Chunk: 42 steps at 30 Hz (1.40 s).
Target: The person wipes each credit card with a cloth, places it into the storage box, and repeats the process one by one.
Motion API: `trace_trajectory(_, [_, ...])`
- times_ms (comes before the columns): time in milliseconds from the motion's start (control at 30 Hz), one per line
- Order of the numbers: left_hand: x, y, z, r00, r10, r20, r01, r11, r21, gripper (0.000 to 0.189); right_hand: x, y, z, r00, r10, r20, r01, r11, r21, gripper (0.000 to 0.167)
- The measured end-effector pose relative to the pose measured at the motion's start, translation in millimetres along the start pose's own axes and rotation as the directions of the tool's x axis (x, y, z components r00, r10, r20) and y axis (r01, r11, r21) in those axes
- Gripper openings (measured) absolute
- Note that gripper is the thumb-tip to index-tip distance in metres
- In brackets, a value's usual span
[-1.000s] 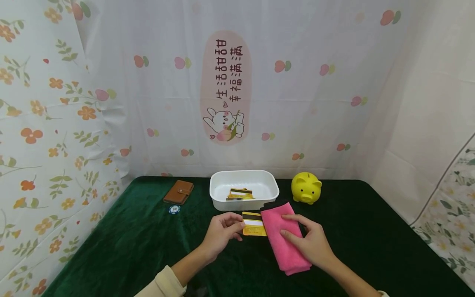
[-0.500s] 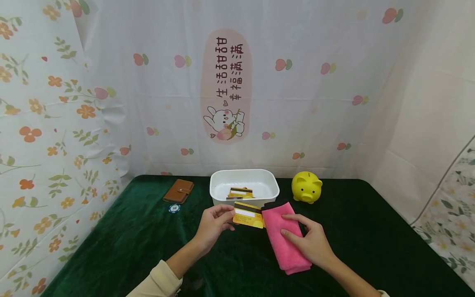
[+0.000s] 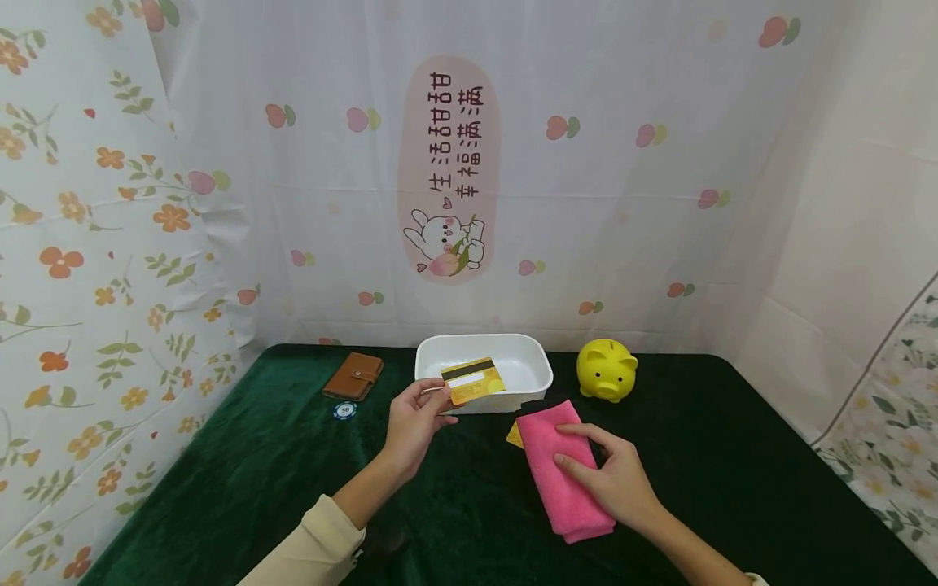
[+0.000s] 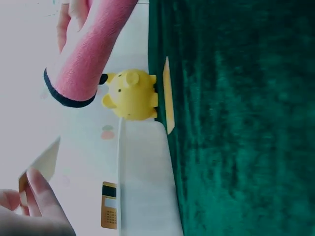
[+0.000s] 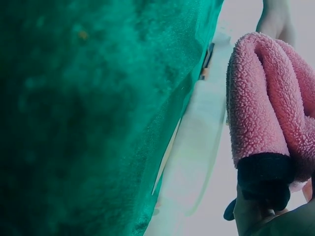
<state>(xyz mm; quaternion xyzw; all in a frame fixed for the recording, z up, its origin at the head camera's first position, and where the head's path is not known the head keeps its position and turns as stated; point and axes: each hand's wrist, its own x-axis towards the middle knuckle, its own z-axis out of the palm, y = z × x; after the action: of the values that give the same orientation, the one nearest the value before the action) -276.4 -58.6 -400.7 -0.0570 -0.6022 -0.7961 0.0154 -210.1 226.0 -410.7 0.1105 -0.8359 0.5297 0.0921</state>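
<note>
Between thumb and fingers, my left hand point(image 3: 412, 423) pinches a yellow bank card point(image 3: 472, 380) with a dark stripe. The card is tilted and overlaps the front of the white basin point(image 3: 541, 381) in the head view. A folded pink cloth point(image 3: 560, 476) with black edging is gripped by my right hand point(image 3: 617, 478), thumb and fingers spread over it. Another yellow card point(image 3: 515, 435) peeks out left of the cloth; in the left wrist view that card point(image 4: 168, 96) lies on the green tablecloth. Inside the basin, a yellow card point(image 4: 109, 205) pokes above the rim in the left wrist view.
A yellow piggy bank point(image 3: 607, 371) stands right of the basin. To the left lie a brown wallet point(image 3: 353, 377) and a blue-and-white poker chip point(image 3: 344, 410). A patterned curtain point(image 3: 330, 220) hangs right behind the table's back edge.
My left hand has moved up and left with the bank card, from beside the cloth to the basin's front. More of the second card shows now. The right hand and cloth stay put.
</note>
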Motion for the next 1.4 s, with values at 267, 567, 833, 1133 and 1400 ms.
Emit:
trace_trajectory(267, [11.2,3.3,1.4,0.996,-0.021,-0.085,0.016,0.998,-0.066,0.026,-0.8,0.2,-0.1,1.000,0.008,0.010,-0.008,1.000,0.009,0.036])
trace_trajectory(567, [12.3,3.9,1.7,0.998,-0.059,-0.036,0.056,0.996,-0.073,0.030,0.2,-0.3,-1.3,1.000,0.004,0.006,-0.004,1.000,0.002,0.035])
trace_trajectory(833, [8.6,1.6,3.4,0.999,-0.052,-0.008,0.052,0.999,0.003,0.029,2.1,-2.0,-4.9,1.000,0.000,-0.009,0.000,1.000,0.024,0.036])
trace_trajectory(1133, [6.7,-4.1,11.4,0.993,-0.098,0.071,0.081,0.974,0.212,0.026,1.4,-1.6,-8.8,1.000,-0.009,-0.030,0.009,1.000,0.013,0.036])
trace_trajectory(1400, [7.0,-17.0,24.2,0.945,-0.171,0.278,0.038,0.903,0.427,0.027,-2.7,-2.1,-13.9,0.999,-0.030,-0.033,0.030,1.000,0.008,0.036])
